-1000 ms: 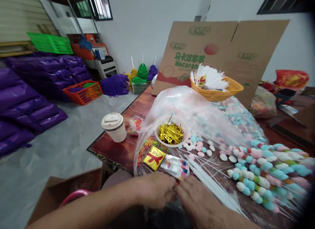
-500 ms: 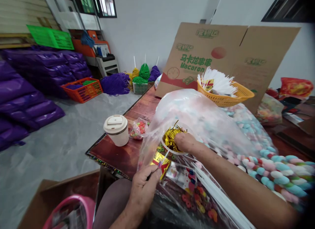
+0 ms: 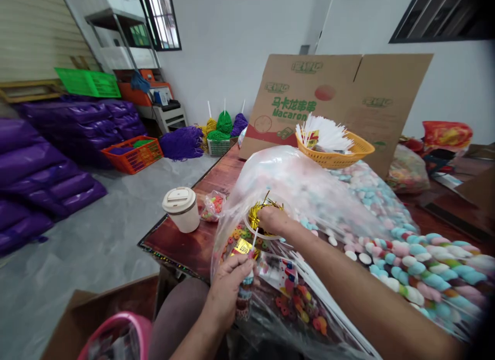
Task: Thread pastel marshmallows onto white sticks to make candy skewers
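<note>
My left hand [image 3: 232,285] is closed round the neck of a wrapped candy stick [image 3: 244,293], whose white stick points up past my fingers. Beside it lies a gold and red label [image 3: 243,248]. My right hand [image 3: 273,219] reaches into a round white tub of gold twist ties [image 3: 255,215]; its fingertips are hidden among the ties. Under and around the tub spreads a clear plastic bag [image 3: 228,231] with ring-shaped candies [image 3: 303,306]. Long white sticks [image 3: 328,298] lie beneath my right forearm.
A lidded cup [image 3: 181,210] and a small candy bag [image 3: 212,206] stand on the table's left. Behind are a yellow basket of white sticks [image 3: 361,146] and a large carton [image 3: 332,86]. Marshmallow twists [image 3: 425,267] lie right; a pink tub [image 3: 139,326] is lower left.
The camera view has shifted. My left hand has turned and lifted slightly, so the wrapped candy below it now shows. My right hand stays in the gold ties.
</note>
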The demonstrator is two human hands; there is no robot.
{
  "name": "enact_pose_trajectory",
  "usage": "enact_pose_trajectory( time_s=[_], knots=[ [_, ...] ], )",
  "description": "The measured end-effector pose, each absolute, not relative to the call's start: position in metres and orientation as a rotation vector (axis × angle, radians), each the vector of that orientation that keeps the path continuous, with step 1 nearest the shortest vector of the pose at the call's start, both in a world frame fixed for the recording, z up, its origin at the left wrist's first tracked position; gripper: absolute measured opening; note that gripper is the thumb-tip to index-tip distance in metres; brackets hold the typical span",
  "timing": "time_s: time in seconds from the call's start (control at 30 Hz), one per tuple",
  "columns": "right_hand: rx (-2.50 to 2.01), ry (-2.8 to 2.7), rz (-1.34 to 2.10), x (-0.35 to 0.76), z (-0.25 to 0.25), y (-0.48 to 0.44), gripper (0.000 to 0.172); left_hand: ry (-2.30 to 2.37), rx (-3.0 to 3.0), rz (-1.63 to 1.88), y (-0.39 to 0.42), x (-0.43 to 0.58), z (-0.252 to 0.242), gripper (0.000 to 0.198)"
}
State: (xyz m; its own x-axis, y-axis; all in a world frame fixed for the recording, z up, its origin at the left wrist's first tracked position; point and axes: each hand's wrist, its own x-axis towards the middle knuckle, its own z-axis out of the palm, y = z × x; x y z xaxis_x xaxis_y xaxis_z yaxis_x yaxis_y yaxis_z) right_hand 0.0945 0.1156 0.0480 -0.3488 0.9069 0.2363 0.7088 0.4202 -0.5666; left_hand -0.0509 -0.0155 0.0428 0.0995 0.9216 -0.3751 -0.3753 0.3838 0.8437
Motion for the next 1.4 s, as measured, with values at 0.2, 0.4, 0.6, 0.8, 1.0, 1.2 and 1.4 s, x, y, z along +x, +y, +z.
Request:
enact_pose_trajectory(
  time_s=[0.2,0.4,0.6,0.8,1.0,1.2,1.4],
  knots=[
    [-1.542,-2.211,0.675,0.087,0.043,0.136,0.026,1.128,0.596,1.074,-0.02,-0.07,0.037,0.024],
    [-1.539,-2.112,0.819,0.117,0.082,0.124,0.019,1.074,0.537,1.117,-0.003,-0.065,0.037,0.024],
    [-1.196,-2.107,1.015,0.115,0.093,0.01,0.018,1.11,0.582,1.016,-0.004,-0.035,0.051,0.02],
    [-1.333,-1.707,1.083,0.133,0.063,-0.034,0.022,1.057,0.803,0.921,-0.024,0.001,0.047,0.011],
    [-1.382,-1.521,1.247,0.164,0.044,-0.053,0.023,1.019,1.243,0.78,-0.043,0.018,0.047,0.024],
    [-1.463,-1.532,1.083,0.184,0.056,-0.079,0.016,0.951,0.96,0.767,-0.052,0.033,0.048,0.029],
    [-0.891,-1.96,1.251,0.2,0.086,-0.095,0.025,0.583,0.636,0.336,-0.054,0.032,0.045,0.04]
  ],
)
